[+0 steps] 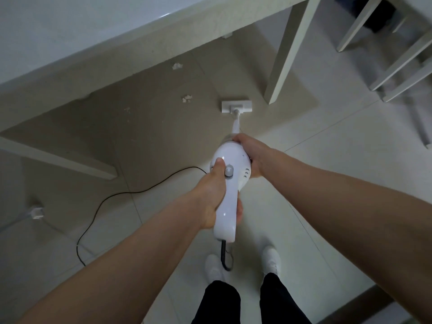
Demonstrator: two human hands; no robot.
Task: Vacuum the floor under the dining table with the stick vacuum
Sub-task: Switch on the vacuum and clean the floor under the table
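Both forearms reach down: left hand [211, 195] wraps the stick vacuum [230, 181] handle, right hand [251, 155] steadies its rigid, light-looking body; floor head [236, 106] sits under the surface [70, 38], near crumbs [187, 98].

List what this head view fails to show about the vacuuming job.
- Floor farther under the dining table: hidden by its top.
- Black cord: runs behind the left forearm; its plug end is unseen.
- Specks near the crumbs: too small to identify.
- Stick vacuum on or off: undeterminable.
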